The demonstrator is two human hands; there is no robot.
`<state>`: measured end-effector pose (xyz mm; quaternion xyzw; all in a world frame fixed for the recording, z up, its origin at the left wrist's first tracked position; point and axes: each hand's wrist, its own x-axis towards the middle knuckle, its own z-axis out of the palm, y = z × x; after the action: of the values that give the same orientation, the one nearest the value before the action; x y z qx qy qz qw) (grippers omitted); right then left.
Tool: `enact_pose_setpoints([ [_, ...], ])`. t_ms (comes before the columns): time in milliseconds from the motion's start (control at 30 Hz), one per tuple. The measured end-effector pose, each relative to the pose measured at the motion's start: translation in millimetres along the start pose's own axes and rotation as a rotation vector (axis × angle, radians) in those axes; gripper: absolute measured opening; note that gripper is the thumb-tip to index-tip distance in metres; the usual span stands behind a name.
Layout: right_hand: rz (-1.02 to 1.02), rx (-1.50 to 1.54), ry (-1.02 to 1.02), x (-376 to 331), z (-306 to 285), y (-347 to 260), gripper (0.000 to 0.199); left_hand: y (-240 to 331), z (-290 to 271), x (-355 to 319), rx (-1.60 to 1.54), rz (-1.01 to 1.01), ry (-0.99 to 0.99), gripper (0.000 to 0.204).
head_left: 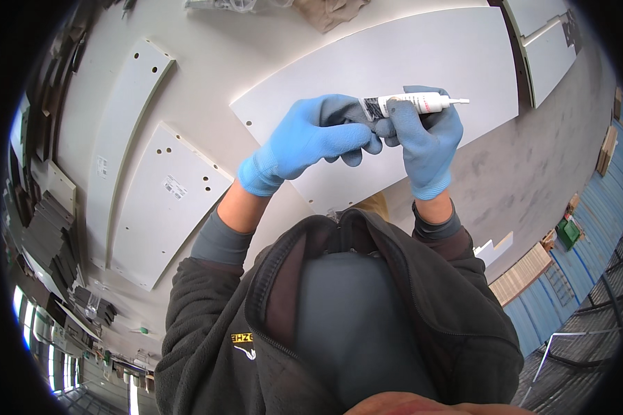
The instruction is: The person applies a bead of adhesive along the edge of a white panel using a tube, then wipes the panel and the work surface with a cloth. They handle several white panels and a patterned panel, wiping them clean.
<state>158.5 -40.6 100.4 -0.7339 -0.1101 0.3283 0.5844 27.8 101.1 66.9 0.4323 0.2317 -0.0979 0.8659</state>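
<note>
My right hand [426, 135], in a blue glove with grey palm and fingers, is wrapped round a white squeeze tube [422, 103]. The tube lies nearly level, its thin white nozzle pointing right and its black-printed tail pointing left. My left hand [318, 135], gloved alike, is closed beside that tail, its fingertips bunched close to those of my right hand. Whatever the left fingers may hold is hidden. Both hands are above a large white panel [291, 79] with a curved far edge and small holes near its corners.
To the left lie a narrow curved white panel [121, 117] and a wider holed one [163, 218], both labelled. Clear plastic wrap [239, 5] and brown material [331, 12] lie at the far edge. Dark boards [48, 232] are stacked far left; a green object [568, 234] is at right.
</note>
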Motion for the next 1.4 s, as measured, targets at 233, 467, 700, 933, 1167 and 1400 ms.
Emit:
enact_pose_setpoints([
  [233, 0.038, -0.035, -0.013, 5, 4, 1, 0.021, -8, 0, 3, -0.044, 0.017, 0.071, 0.022],
  [467, 0.125, -0.051, -0.118, 11, 2, -5, 0.018, -12, -5, 1, -0.141, -0.063, 0.122, 0.022],
  [700, 0.043, -0.064, -0.205, 6, 5, 5, 0.028, -27, -13, 4, -0.104, -0.047, 0.121, 0.020],
  [933, -0.420, -0.438, -0.011, 54, -4, 39, 0.015, -76, -48, 10, 0.616, 0.591, 0.888, 0.031],
  [1167, -0.470, -0.734, 0.081, 134, -7, 70, 0.017, -110, -107, 13, 1.201, 0.832, 1.046, 0.039],
  [1400, -0.418, -0.950, 0.046, 145, 3, 69, 0.018, -111, -110, 13, 1.135, 0.839, 1.026, 0.039],
])
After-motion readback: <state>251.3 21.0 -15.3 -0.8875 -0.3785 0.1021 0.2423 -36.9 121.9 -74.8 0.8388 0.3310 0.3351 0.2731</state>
